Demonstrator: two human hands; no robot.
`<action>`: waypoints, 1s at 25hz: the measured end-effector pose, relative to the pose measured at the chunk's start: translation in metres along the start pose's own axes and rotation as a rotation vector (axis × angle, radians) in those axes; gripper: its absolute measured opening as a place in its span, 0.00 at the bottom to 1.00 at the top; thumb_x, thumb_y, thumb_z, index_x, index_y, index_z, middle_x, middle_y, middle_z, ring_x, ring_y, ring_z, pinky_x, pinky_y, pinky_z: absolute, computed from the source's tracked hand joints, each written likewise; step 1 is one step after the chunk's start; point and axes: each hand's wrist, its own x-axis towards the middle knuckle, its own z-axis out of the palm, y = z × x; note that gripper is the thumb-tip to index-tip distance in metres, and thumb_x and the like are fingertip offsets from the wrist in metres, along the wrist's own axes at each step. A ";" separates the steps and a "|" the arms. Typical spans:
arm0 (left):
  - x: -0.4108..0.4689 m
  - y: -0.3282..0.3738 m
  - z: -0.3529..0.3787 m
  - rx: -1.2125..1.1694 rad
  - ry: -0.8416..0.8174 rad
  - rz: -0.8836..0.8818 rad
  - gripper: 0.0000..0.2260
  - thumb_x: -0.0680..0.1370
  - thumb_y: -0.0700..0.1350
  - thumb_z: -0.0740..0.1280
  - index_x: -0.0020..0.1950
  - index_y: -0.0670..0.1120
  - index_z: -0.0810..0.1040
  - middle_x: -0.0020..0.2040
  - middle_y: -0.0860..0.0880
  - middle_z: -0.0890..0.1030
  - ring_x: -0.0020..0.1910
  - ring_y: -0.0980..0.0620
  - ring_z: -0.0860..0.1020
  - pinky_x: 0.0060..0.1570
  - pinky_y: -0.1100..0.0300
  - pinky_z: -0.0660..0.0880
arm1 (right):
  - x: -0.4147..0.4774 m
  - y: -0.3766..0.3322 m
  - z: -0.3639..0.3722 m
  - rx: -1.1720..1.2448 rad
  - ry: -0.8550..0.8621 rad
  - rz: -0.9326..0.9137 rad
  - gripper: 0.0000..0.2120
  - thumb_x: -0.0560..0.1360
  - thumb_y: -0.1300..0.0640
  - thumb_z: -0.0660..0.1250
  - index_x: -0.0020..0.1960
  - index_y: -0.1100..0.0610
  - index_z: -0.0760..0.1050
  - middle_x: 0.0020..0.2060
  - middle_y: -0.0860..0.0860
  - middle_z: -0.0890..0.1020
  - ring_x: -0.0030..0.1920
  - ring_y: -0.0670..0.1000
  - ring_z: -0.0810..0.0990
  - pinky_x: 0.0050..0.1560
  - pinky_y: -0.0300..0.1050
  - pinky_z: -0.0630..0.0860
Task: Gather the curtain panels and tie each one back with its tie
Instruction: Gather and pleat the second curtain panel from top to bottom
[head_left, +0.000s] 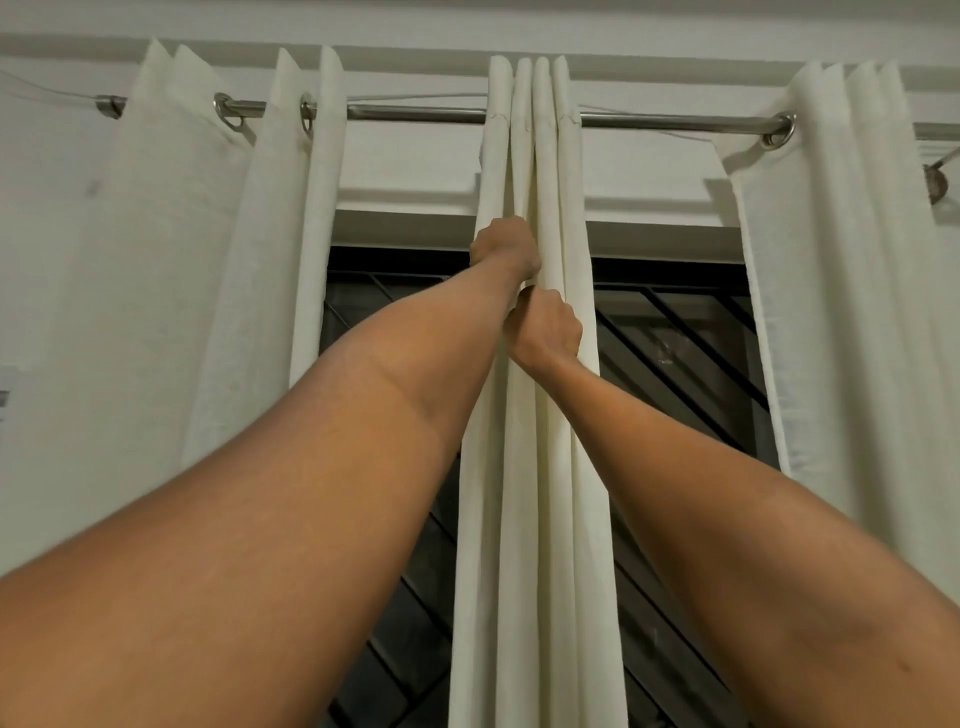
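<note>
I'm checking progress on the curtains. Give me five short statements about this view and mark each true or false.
1. Both hands grip the middle curtain panel. True.
2. The left hand sits lower than the right hand. False: the left hand is higher.
3. The middle panel is bunched into narrow folds. True.
4. A tie is wrapped around the middle panel. False: no tie shows.
5. The panels hang from a wooden rod. False: the rod is shiny metal.
</note>
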 end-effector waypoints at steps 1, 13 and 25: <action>-0.007 0.000 0.002 0.016 -0.011 0.008 0.09 0.78 0.32 0.60 0.50 0.43 0.77 0.53 0.44 0.83 0.51 0.43 0.84 0.43 0.55 0.78 | -0.009 0.003 0.003 0.005 -0.023 0.022 0.07 0.78 0.62 0.61 0.48 0.57 0.78 0.40 0.52 0.79 0.38 0.54 0.77 0.31 0.43 0.65; -0.089 -0.030 0.020 0.033 -0.104 0.027 0.08 0.76 0.32 0.60 0.42 0.43 0.73 0.43 0.46 0.79 0.45 0.43 0.83 0.40 0.54 0.80 | -0.127 0.029 0.051 -0.066 -0.205 0.062 0.07 0.81 0.58 0.63 0.50 0.57 0.79 0.41 0.52 0.81 0.39 0.52 0.80 0.39 0.46 0.79; -0.221 -0.081 0.102 -0.005 -0.243 -0.088 0.08 0.79 0.37 0.64 0.40 0.45 0.72 0.43 0.47 0.78 0.43 0.45 0.81 0.42 0.52 0.81 | -0.220 0.053 0.060 0.086 -0.247 0.209 0.12 0.82 0.58 0.59 0.40 0.53 0.72 0.36 0.50 0.79 0.35 0.49 0.78 0.33 0.43 0.70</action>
